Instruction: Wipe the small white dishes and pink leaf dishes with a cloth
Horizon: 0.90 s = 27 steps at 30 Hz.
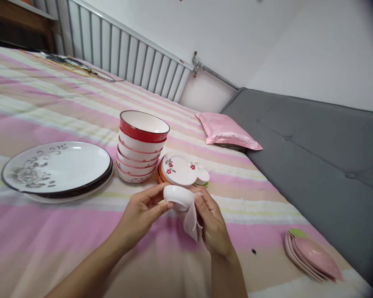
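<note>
Between my two hands is a small white bowl [178, 197], held up above the striped bedspread. My left hand [145, 207] pinches its left rim between thumb and fingers. A pale pinkish cloth [192, 223] is bunched in my right hand [211, 219], pressed against the bowl's right side and hanging below it. Just beyond my hands lies a stack of white plates with red flowers [179, 169]. Beside it, small white dishes [202, 175] are piled on something green. A tall stack of red and white bowls [142, 145] rises behind my left hand.
Large flowered plates [71, 165] are stacked at the left. Pink leaf-shaped dishes [313, 256] lie at the lower right, near a small black piece [254, 251]. A pink pillow [226, 130] rests by the grey headboard [298, 145]. Cables [77, 66] lie at the far left.
</note>
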### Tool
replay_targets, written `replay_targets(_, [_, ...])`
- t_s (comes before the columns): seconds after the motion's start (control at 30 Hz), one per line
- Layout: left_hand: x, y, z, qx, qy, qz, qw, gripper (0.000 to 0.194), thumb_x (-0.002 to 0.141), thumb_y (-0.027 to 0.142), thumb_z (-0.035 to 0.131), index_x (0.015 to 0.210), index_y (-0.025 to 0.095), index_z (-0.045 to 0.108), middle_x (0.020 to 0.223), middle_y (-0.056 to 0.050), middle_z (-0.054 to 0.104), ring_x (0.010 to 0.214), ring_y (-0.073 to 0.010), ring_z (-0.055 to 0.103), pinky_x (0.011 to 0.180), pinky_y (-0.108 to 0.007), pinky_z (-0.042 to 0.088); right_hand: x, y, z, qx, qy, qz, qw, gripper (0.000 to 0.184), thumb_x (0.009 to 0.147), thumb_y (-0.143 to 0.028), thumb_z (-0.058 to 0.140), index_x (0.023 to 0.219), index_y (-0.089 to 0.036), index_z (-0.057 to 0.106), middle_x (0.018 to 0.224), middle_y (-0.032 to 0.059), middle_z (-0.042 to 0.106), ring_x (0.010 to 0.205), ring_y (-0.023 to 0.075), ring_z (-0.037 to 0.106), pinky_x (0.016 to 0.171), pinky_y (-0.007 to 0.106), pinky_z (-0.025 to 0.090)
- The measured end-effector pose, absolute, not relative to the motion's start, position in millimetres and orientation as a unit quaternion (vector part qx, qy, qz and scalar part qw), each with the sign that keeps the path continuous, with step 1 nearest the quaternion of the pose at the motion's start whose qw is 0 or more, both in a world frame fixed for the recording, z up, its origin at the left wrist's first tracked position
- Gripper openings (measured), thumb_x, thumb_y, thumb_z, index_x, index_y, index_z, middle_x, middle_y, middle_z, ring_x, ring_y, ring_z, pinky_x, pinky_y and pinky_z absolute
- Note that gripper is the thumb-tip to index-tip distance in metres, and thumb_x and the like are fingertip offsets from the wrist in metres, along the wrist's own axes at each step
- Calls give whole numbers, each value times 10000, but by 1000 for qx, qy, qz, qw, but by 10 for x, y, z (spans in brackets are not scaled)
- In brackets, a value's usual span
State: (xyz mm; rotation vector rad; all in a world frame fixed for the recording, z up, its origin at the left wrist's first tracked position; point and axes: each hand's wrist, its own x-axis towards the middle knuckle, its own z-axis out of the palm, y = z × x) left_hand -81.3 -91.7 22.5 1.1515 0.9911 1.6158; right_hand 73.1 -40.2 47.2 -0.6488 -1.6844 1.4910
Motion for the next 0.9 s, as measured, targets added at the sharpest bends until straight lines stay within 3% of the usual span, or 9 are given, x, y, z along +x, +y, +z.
replay_targets(0.13, [-811, -920, 222, 461, 389, 653, 457, 349, 780, 209, 642, 1128, 225, 619, 1072, -26, 681, 978, -157, 615, 838, -227, 493, 748, -388, 472, -247, -655, 601, 386, 233, 914, -393, 427, 861, -197, 540, 737, -18, 448, 653, 94, 371, 593, 204, 313])
replay_targets(0.37, [-848, -916, 211, 489, 424, 658, 384, 361, 726, 215, 684, 1083, 172, 648, 1049, -58, 688, 942, -188, 635, 832, -279, 526, 737, -347, 410, -249, -651, 599, 394, 238, 901, -410, 453, 851, -192, 537, 728, -23, 427, 636, 89, 357, 601, 205, 314])
replay_targets(0.63, [-892, -919, 172, 532, 465, 628, 326, 355, 736, 245, 672, 1084, 176, 652, 1027, -62, 681, 913, -178, 643, 814, -259, 536, 718, -332, 379, -232, -665, 584, 404, 261, 884, -420, 483, 785, -181, 519, 690, -31, 412, 616, 89, 357, 573, 213, 298])
replay_targets(0.9, [-862, -899, 158, 520, 418, 639, 383, 338, 752, 228, 665, 1089, 209, 649, 1006, -31, 683, 914, -162, 628, 794, -223, 519, 732, -334, 407, -239, -680, 557, 412, 239, 885, -389, 492, 780, -179, 538, 674, -31, 411, 603, 91, 343, 558, 219, 283])
